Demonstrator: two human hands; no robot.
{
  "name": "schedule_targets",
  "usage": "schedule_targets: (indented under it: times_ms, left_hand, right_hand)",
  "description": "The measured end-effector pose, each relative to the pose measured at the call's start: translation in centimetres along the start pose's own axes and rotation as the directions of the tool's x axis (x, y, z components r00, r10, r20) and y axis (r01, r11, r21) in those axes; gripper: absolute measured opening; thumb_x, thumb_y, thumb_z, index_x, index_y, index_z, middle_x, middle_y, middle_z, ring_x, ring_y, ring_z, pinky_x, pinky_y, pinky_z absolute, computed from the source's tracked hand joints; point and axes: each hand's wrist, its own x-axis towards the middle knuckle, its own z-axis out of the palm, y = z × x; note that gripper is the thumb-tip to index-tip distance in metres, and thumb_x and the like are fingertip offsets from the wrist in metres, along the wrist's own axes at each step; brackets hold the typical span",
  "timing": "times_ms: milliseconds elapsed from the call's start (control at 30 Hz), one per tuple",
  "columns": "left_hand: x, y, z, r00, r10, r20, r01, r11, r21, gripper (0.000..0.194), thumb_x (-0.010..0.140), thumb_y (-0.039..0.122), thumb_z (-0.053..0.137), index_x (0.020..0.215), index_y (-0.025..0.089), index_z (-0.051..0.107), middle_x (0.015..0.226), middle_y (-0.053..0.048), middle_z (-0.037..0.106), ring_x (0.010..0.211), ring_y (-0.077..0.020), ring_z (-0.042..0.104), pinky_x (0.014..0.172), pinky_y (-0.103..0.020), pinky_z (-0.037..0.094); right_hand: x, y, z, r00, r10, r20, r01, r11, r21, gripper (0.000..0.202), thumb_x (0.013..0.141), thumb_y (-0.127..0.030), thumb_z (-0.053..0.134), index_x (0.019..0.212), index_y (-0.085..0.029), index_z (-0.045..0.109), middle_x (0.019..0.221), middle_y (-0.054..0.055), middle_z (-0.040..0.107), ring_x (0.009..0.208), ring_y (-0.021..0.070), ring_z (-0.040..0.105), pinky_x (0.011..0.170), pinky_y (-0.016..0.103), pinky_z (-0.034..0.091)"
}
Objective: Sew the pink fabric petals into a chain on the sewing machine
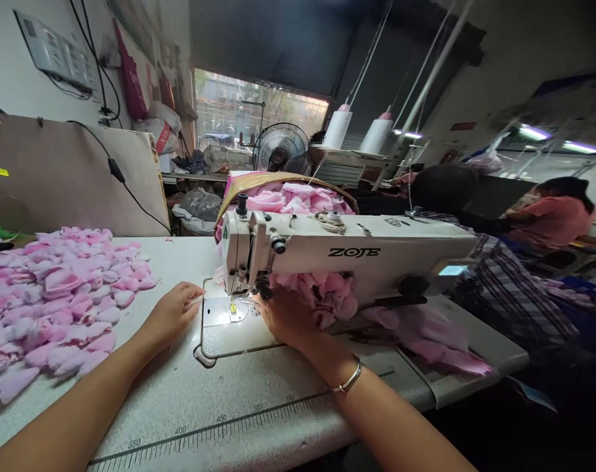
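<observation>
My left hand (176,309) is at the left edge of the sewing machine's metal bed plate (238,342). Its fingers are pinched together, with a small pale bit at the tips too fine to name. To the right of the lit needle and presser foot (233,307), my right hand (284,316) reaches under the arm of the white sewing machine (322,246). Its fingers look curled, partly hidden by the machine head, and what they hold does not show. Bunched pink fabric (334,298) lies just behind that hand. No fabric shows under the presser foot.
Many small pink fabric pieces (76,301) cover the table's left side. Behind the machine stands a container of pink fabric (302,195). More pink fabric (438,337) trails right. Two thread cones (337,128), a fan (280,149) and a co-worker (563,210) are farther back.
</observation>
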Motion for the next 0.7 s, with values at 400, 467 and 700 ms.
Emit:
schedule_targets:
  times_ms: [400, 467, 700]
  left_hand:
    - [-1.3, 1.4, -0.1, 0.988, 0.134, 0.080, -0.140, 0.987, 0.073, 0.024, 0.087, 0.030, 0.046, 0.102, 0.022, 0.062, 0.105, -0.006, 0.062, 0.088, -0.0196, 0.061, 0.079, -0.033, 0.048]
    - [-1.0, 1.2, 0.0, 0.991, 0.133, 0.014, -0.134, 0.986, 0.102, 0.028, 0.086, 0.027, 0.045, 0.109, 0.022, 0.059, 0.112, -0.007, 0.059, 0.101, -0.0221, 0.058, 0.089, -0.038, 0.046]
    - [1.9, 0.4, 1.0, 0.987, 0.092, -0.132, -0.069, 0.983, 0.169, 0.040, 0.084, 0.023, 0.047, 0.123, 0.016, 0.050, 0.124, -0.012, 0.054, 0.119, -0.0253, 0.049, 0.102, -0.043, 0.039]
  right_hand:
    - [-2.1, 2.1, -1.1, 0.981, -0.045, -0.191, 0.086, 0.974, 0.210, 0.027, 0.091, -0.042, 0.053, 0.092, -0.018, 0.066, 0.093, 0.005, 0.070, 0.085, 0.0176, 0.063, 0.073, 0.028, 0.041]
    - [-2.3, 2.1, -1.4, 0.981, -0.031, -0.189, 0.074, 0.972, 0.223, 0.027, 0.090, -0.043, 0.054, 0.090, -0.019, 0.064, 0.088, 0.003, 0.070, 0.080, 0.0172, 0.062, 0.071, 0.027, 0.039]
    - [-2.1, 2.0, -1.3, 0.995, -0.094, -0.043, 0.101, 0.968, 0.232, 0.025, 0.090, -0.032, 0.055, 0.112, -0.024, 0.063, 0.109, 0.003, 0.069, 0.098, 0.0185, 0.062, 0.078, 0.028, 0.040]
